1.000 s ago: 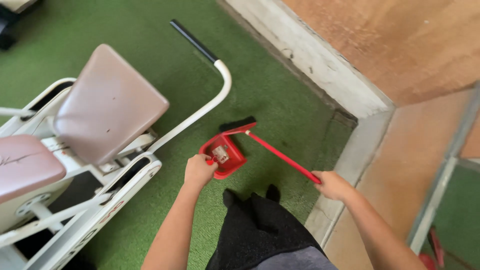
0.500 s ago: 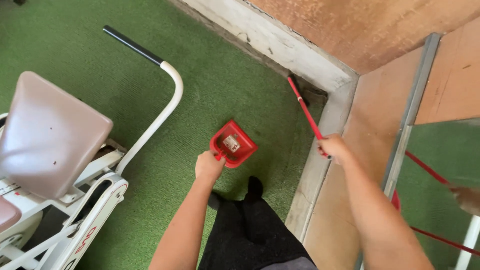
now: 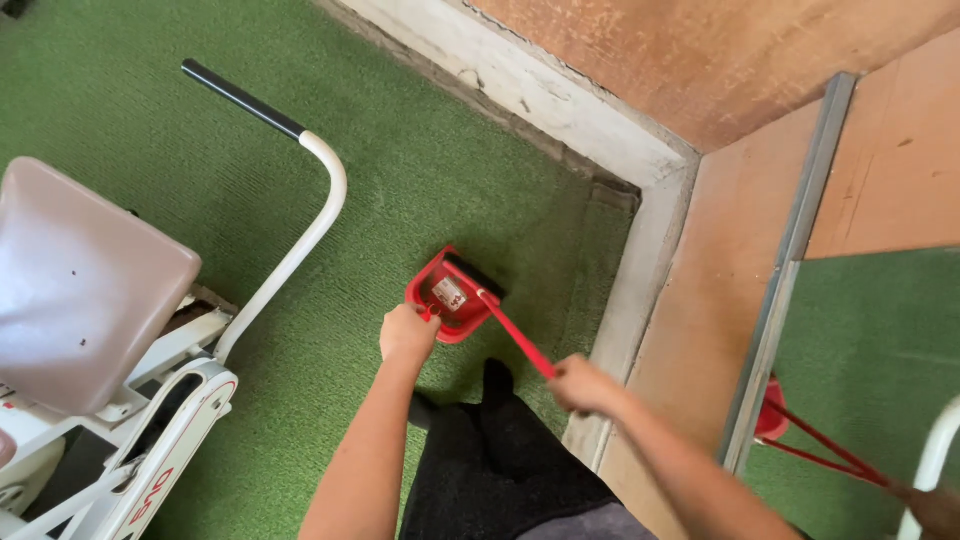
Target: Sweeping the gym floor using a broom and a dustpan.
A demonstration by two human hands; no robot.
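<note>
**Dustpan and brush held on green turf**

A red dustpan [image 3: 452, 297] is gripped at its handle by the closed left hand [image 3: 406, 334] and rests on the green turf floor [image 3: 450, 170]. The red brush [image 3: 500, 322] stick is clasped by the right hand [image 3: 580, 384], at 4 o'clock of the pan; its dark bristles lie at the pan's mouth.
</note>
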